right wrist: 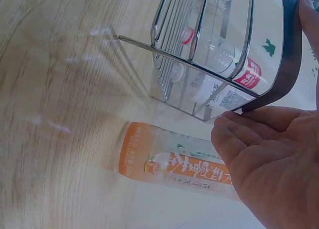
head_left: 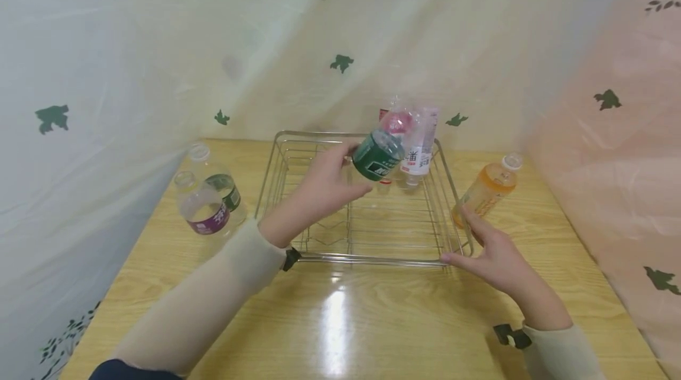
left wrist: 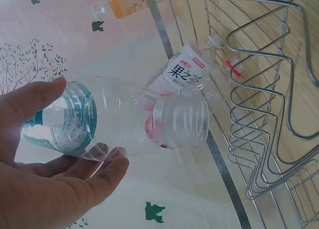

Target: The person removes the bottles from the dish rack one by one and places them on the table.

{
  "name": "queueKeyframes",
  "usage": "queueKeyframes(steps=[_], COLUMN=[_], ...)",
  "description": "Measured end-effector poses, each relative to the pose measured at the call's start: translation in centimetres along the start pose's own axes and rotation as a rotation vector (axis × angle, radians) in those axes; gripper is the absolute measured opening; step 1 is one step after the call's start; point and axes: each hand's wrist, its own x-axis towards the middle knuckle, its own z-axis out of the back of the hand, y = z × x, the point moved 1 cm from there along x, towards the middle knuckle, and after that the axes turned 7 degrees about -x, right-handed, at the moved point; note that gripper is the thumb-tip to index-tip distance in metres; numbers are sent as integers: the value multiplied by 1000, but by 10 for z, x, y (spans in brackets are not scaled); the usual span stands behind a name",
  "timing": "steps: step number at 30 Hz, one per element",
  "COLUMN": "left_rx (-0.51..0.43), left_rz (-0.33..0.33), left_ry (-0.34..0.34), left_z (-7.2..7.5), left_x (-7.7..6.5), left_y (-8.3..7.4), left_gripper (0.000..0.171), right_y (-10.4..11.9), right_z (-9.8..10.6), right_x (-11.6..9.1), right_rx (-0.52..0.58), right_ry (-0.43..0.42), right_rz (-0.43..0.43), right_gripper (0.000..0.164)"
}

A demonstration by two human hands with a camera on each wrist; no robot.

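Observation:
My left hand grips a clear plastic bottle with a green label, tilted base up over the wire dish rack. In the left wrist view the uncapped neck of this bottle points toward the rack. Thumb on the front rim and fingers at the side, my right hand holds the rack's front right corner. Neck down at the back right of the rack are a bottle with a white and pink label and a red-capped bottle, partly hidden behind the held bottle in the head view.
Right of the rack, close by my right hand, stands an orange-labelled bottle. To the left stand a purple-labelled bottle and a green-labelled bottle. A patterned curtain hangs behind the wooden table.

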Motion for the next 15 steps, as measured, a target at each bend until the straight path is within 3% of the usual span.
queueKeyframes(steps=[15], left_rx=[211], left_rz=[-81], left_ry=[46], left_z=[-3], left_x=[-26], left_y=[5], left_gripper=[74], right_y=[-2], right_z=[-1], right_x=[0], right_rx=[-6], right_ry=[-13], right_rz=[21], right_gripper=[113])
